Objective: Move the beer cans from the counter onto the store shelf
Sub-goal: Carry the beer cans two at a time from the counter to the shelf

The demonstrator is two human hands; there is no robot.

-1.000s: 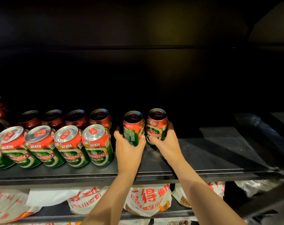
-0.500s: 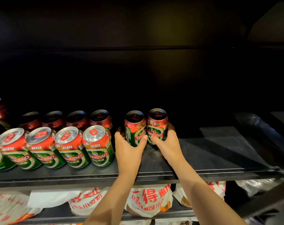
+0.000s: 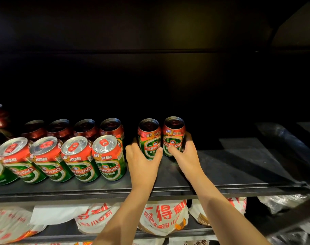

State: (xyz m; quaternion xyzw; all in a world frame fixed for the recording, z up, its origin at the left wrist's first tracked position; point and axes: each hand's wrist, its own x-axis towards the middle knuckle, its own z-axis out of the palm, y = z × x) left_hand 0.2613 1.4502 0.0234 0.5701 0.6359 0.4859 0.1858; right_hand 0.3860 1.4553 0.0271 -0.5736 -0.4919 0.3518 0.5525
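Both hands reach onto the dark shelf (image 3: pixel 221 167). L hand (image 3: pixel 141 161) grasps the left can (image 3: pixel 149 138), fingers curled round its lower body. R hand (image 3: pixel 186 154) grasps the right can (image 3: pixel 173 137) likewise. Both cans stand upright on the shelf, side by side, touching or nearly so, labels facing fwd. Just left of them: front row of cans (image 3: pixel 62 160) and a back row (image 3: pixel 71 128) behind it. Lower shelf holds printed white bags (image 3: pixel 164 216).
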